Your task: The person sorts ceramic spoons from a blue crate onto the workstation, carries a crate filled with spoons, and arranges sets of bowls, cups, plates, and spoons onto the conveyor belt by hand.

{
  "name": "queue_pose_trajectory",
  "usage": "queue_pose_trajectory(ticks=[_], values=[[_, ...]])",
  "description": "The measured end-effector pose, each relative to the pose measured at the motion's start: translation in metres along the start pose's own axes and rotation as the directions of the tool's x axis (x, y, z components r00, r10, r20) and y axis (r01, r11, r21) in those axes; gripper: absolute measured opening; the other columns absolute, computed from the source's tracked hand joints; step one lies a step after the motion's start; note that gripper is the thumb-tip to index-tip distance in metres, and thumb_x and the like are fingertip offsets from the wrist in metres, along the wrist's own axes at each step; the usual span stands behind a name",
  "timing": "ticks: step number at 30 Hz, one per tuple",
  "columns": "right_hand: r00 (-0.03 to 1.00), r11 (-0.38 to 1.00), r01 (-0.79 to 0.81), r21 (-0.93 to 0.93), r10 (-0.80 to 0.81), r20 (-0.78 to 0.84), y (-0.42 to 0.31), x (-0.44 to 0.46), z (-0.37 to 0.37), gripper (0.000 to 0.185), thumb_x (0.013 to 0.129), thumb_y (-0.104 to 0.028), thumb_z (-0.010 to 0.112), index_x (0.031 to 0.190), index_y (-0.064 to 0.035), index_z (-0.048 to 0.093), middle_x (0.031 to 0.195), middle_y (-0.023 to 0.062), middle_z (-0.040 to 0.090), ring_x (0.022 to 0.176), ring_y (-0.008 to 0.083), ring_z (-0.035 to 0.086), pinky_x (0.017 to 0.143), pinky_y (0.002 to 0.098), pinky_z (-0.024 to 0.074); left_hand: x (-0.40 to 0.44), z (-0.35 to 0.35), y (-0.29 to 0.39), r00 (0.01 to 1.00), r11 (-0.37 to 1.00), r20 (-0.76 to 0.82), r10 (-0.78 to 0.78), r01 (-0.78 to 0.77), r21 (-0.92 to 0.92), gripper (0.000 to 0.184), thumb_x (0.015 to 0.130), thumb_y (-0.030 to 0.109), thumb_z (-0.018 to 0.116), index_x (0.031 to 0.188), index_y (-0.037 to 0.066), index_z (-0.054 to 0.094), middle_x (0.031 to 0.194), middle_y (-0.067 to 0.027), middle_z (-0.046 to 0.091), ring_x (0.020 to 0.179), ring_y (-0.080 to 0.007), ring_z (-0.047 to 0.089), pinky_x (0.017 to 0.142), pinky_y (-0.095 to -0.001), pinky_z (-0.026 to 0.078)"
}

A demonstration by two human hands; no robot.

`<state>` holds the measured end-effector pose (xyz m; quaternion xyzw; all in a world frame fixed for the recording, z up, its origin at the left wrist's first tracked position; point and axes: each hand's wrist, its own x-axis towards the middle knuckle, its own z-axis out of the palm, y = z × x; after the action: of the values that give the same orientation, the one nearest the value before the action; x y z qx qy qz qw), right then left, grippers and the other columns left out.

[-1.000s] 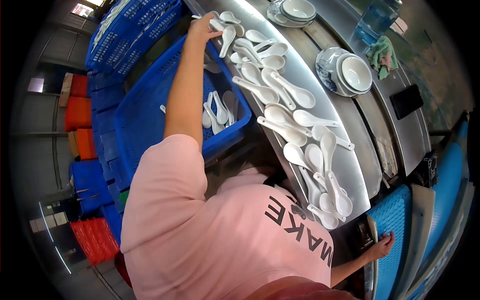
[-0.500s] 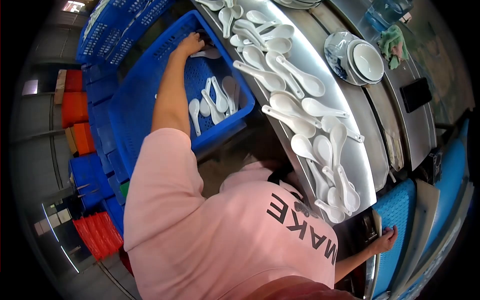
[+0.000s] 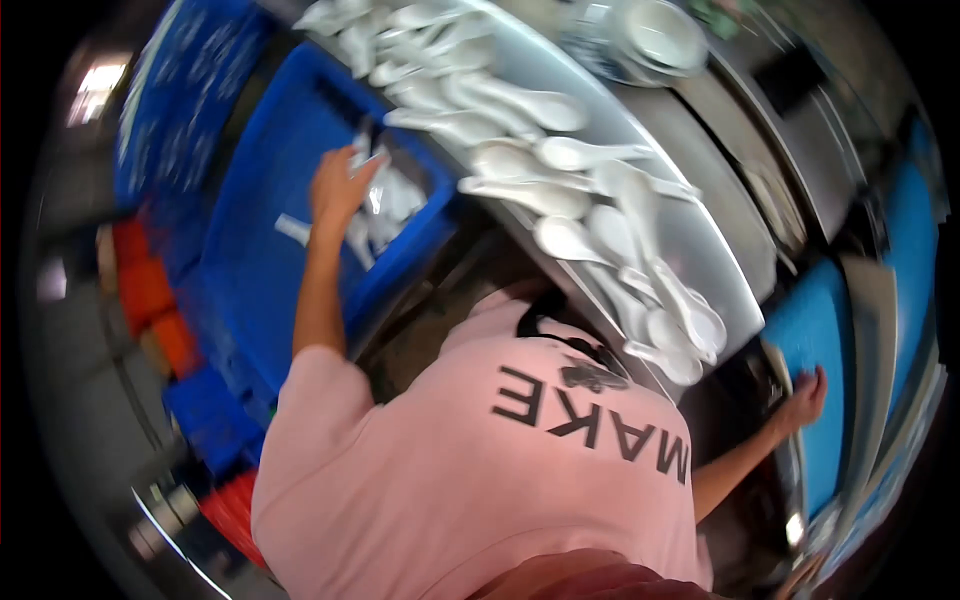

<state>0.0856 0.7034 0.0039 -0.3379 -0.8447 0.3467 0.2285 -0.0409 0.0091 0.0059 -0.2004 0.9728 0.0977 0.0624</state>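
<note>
My left hand [image 3: 338, 188] is inside the blue basket [image 3: 235, 200], its thumb and fingers beside white spoons [image 3: 397, 196]. Motion blur hides whether it grips one. More white spoons [image 3: 545, 105] lie in an overlapping row along the steel counter [image 3: 715, 265]. Off to the right, my right hand [image 3: 803, 400] is against a blue surface [image 3: 815, 320], its fingers loosely bent and apart, with nothing seen in them.
Stacked bowls and plates [image 3: 655, 40] stand beyond the spoons, with a dark flat object [image 3: 788, 80] further right. Blue crates [image 3: 185, 95] rise at the upper left. Orange boxes [image 3: 145, 285] and a red bundle [image 3: 235, 515] are at the far left.
My left hand has moved from the counter spoons into the basket, then toward its nearer spoons. The view has turned and shifted. My right hand remains by the blue surface.
</note>
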Motion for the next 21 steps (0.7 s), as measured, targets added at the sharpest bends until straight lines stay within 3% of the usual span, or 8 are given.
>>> queue_pose_trajectory(ticks=[2, 4, 8, 10, 13, 18, 19, 21], values=[[0.996, 0.989, -0.084, 0.124, 0.078, 0.049, 0.011, -0.002, 0.004, 0.023, 0.088, -0.01, 0.048, 0.107, -0.0031, 0.059, 0.081, 0.0052, 0.06, 0.072, 0.0115, 0.053, 0.066, 0.0228, 0.0444, 0.016, 0.031, -0.027, 0.94, 0.929, -0.209, 0.269, -0.196, 0.314, 0.068, 0.073, 0.05, 0.062, 0.113, -0.004, 0.053, 0.115, -0.0256, 0.051, 0.108, -0.0369, 0.048, 0.093, -0.0401, 0.037], [0.998, 0.998, 0.06, -0.032, -0.061, -0.008, 0.004, -0.008, 0.007, 0.023, 0.085, -0.012, 0.052, 0.106, -0.0061, 0.06, 0.076, 0.0025, 0.059, 0.07, 0.0123, 0.053, 0.064, 0.0251, 0.0435, 0.038, 0.052, -0.045, 0.958, 0.952, -0.01, 0.287, -0.287, -0.107, 0.07, 0.076, 0.043, 0.063, 0.12, -0.007, 0.044, 0.117, -0.0266, 0.049, 0.111, -0.0385, 0.045, 0.095, -0.041, 0.034], [0.992, 0.988, 0.068, -0.141, -0.081, -0.094, -0.031, -0.012, 0.001, 0.019, 0.082, -0.013, 0.05, 0.094, -0.0085, 0.063, 0.072, 0.0096, 0.064, 0.066, 0.0185, 0.062, 0.063, 0.0283, 0.0471, 0.043, 0.063, -0.032, 0.937, 0.909, 0.064, 0.344, -0.315, -0.274, 0.072, 0.072, 0.026, 0.069, 0.125, -0.008, 0.036, 0.124, -0.0283, 0.044, 0.115, -0.038, 0.043, 0.097, -0.0391, 0.033], [0.986, 0.974, 0.081, -0.211, -0.109, -0.126, -0.028, -0.011, 0.0, 0.018, 0.081, -0.014, 0.049, 0.092, -0.0105, 0.063, 0.072, 0.0093, 0.064, 0.065, 0.0238, 0.063, 0.063, 0.0304, 0.048, 0.029, 0.062, -0.016, 0.971, 0.973, 0.083, 0.223, -0.216, -0.081, 0.069, 0.071, 0.021, 0.067, 0.126, -0.007, 0.035, 0.12, -0.026, 0.047, 0.111, -0.0362, 0.047, 0.093, -0.0385, 0.037], [0.99, 0.961, 0.064, -0.269, -0.096, -0.107, -0.03, -0.01, -0.002, 0.019, 0.081, -0.014, 0.049, 0.091, -0.0113, 0.064, 0.075, 0.0087, 0.065, 0.069, 0.0256, 0.063, 0.064, 0.0311, 0.0481, 0.034, 0.087, -0.024, 0.99, 0.959, -0.045, 0.135, -0.142, -0.244, 0.066, 0.071, 0.026, 0.067, 0.124, -0.001, 0.039, 0.112, -0.0266, 0.052, 0.103, -0.0378, 0.052, 0.087, -0.0413, 0.04], [0.986, 0.978, 0.108, -0.177, -0.128, -0.107, -0.015, -0.011, -0.002, 0.021, 0.082, -0.014, 0.05, 0.097, -0.0089, 0.063, 0.073, 0.0104, 0.064, 0.067, 0.0181, 0.061, 0.063, 0.0294, 0.0467, 0.038, 0.097, -0.018, 0.996, 0.997, -0.087, -0.016, 0.009, -0.083, 0.057, 0.069, 0.027, 0.065, 0.118, 0.005, 0.046, 0.102, -0.022, 0.059, 0.095, -0.039, 0.056, 0.08, -0.0414, 0.045], [0.993, 0.983, 0.07, -0.172, -0.085, -0.077, -0.017, -0.012, -0.003, 0.02, 0.083, -0.012, 0.05, 0.098, -0.0082, 0.063, 0.073, 0.0088, 0.063, 0.066, 0.0144, 0.06, 0.062, 0.0269, 0.0459, 0.019, 0.072, 0.014, 0.992, 0.991, -0.051, -0.116, 0.112, -0.08, 0.059, 0.065, 0.029, 0.068, 0.115, 0.003, 0.049, 0.103, -0.0211, 0.06, 0.095, -0.0364, 0.057, 0.079, -0.0399, 0.046], [0.984, 0.986, 0.127, -0.106, -0.139, -0.114, -0.015, -0.011, 0.001, 0.02, 0.085, -0.009, 0.049, 0.099, -0.007, 0.063, 0.072, 0.0051, 0.062, 0.065, 0.0116, 0.057, 0.06, 0.0246, 0.0457, 0.025, 0.062, 0.0, 1.0, 0.984, 0.014, -0.021, 0.023, -0.176, 0.045, 0.06, 0.029, 0.071, 0.093, 0.0, 0.063, 0.09, -0.0189, 0.064, 0.084, -0.0313, 0.062, 0.075, -0.0372, 0.047]])
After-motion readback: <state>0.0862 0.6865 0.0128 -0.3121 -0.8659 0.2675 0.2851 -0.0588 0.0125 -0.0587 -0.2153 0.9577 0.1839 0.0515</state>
